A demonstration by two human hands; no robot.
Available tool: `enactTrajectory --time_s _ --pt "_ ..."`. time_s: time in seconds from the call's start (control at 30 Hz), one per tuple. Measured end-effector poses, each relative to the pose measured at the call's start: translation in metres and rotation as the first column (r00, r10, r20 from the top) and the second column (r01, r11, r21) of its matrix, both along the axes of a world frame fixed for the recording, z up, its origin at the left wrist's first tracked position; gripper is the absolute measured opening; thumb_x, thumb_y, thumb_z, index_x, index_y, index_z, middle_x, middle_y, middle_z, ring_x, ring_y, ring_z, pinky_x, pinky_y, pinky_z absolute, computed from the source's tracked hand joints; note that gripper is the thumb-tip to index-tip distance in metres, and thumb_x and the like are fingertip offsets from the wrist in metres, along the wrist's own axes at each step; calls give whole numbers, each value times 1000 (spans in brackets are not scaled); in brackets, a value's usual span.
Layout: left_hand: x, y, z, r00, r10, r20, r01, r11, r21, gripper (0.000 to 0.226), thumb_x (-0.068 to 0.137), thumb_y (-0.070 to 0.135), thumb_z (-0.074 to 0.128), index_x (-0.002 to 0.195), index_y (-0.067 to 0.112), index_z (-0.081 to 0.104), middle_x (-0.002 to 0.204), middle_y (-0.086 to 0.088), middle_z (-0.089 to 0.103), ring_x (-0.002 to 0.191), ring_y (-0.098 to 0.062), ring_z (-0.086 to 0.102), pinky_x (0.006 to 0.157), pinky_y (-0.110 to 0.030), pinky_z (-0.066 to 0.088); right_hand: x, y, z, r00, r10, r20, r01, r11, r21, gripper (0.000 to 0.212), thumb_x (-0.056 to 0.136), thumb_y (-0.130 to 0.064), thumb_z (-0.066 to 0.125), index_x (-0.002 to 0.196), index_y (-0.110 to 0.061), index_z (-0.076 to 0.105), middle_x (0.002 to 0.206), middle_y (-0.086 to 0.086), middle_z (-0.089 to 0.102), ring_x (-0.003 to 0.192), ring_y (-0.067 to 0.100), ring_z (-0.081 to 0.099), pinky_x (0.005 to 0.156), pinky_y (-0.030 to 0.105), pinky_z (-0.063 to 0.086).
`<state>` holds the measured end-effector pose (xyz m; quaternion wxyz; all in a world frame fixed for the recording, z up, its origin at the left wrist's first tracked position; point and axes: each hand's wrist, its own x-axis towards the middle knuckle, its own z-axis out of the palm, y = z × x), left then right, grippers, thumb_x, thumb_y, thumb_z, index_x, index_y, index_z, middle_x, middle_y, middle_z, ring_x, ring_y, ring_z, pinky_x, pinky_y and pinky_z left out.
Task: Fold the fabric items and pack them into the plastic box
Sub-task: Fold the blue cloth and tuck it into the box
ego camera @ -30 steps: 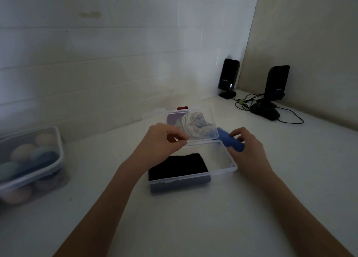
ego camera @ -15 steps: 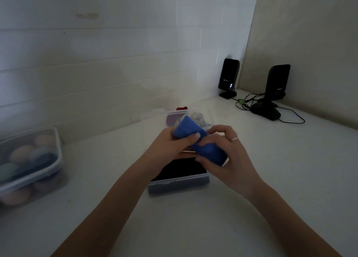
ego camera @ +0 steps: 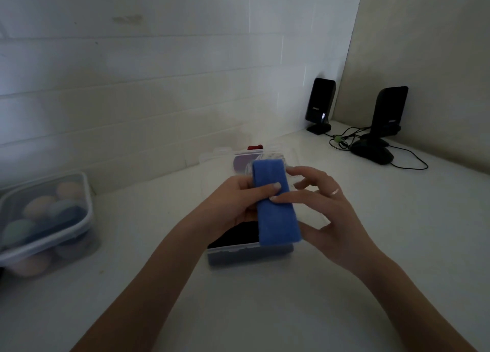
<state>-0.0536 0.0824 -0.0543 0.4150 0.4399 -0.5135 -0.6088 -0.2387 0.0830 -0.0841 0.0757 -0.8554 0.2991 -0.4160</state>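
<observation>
Above the plastic box (ego camera: 249,253), near the middle of the view, a folded blue cloth (ego camera: 275,205) is held as a long flat strip, one short end toward twelve o'clock and the other hanging over the box's front rim at six. Its surface looks soft and matte, with a lengthwise fold line near the far end. The left hand (ego camera: 233,203) grips the cloth from nine o'clock, thumb laid across its top face and fingers curled beneath. The right hand (ego camera: 328,213) comes in from three o'clock with its index fingertip pressed on the strip just below the left thumb; its thumb lies at the cloth's lower right edge, the other fingers are spread loosely above, and a ring sits on one of them. Inside the box a black fabric item (ego camera: 236,235) lies flat along the left part. The box's clear lid (ego camera: 225,155) stands open behind it at twelve o'clock, and something red (ego camera: 255,147) peeks over it. The white counter (ego camera: 265,312) runs into a corner between a pale tiled wall (ego camera: 159,73) and a beige panel (ego camera: 429,46). At nine o'clock a lidded clear container (ego camera: 45,219) holds rounded pastel shapes. At two o'clock stand two black speakers (ego camera: 319,102) with cables (ego camera: 344,139) and a dark mouse (ego camera: 372,152).
</observation>
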Motion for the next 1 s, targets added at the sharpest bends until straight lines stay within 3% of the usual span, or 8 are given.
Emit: enactTrajectory --time_s 0.1,0.27,0.4,0.47,0.57,0.67,0.83,1.0 --pt "-1 0 -2 1000 17 22 -16 1000 -23 19 81 26 64 94 12 67 85 -2 73 76 -14 71 68 -24 57 0 1 0 997 20 76 -24 999 45 26 72 -34 67 98 -38 63 134 -12 43 111 12 48 93 17 40" --pt "-5 3 0 991 4 136 13 992 -126 10 89 20 57 89 17 67 68 7 72 61 -5 67 56 -14 52 6 3 1 965 -28 259 -32 974 225 9 78 -39 56 80 -32 62 118 -32 48 104 -1 51 82 10 41" --pt "-10 8 0 975 -102 199 131 981 -141 19 92 10 50 82 18 64 63 6 70 51 -4 61 55 -15 52 8 4 0 900 -92 427 -35 959 280 35 84 -40 45 83 -8 61 94 -3 62 84 7 58 70 12 45" --pt "-13 9 -2 957 -149 249 190 970 -150 22 93 10 49 81 19 64 61 7 70 51 -3 61 57 -14 53 8 5 1 889 -137 436 6 957 289 37 84 -42 45 85 -8 61 89 -4 63 80 9 58 67 14 46" --pt "-14 11 -2 931 -172 323 236 956 -172 22 94 10 48 82 22 62 68 6 68 52 -1 61 59 -13 51 10 6 1 894 -170 414 21 940 340 17 90 -35 53 76 -26 56 71 -19 59 68 1 56 59 8 41" --pt "-13 12 -2 903 -181 389 271 944 -191 22 94 10 47 82 22 61 71 3 66 52 2 61 59 -9 48 10 6 -2 898 -199 393 53 934 353 32 92 -21 55 62 -22 45 55 -19 51 53 -1 46 52 6 34" --pt "-12 11 -5 849 -178 498 303 935 -183 21 92 15 49 77 23 60 52 16 64 49 2 52 61 -13 45 12 8 0 879 -224 421 90 945 314 30 88 -18 59 60 -16 45 56 -16 50 54 1 45 53 7 35" --pt "-13 7 -4 931 -137 338 203 965 -167 20 92 8 43 108 4 56 79 -2 63 62 -11 61 61 -25 50 10 9 3 857 -317 405 214 936 280 31 84 -22 65 70 -6 43 57 4 44 50 9 41 47 17 33"
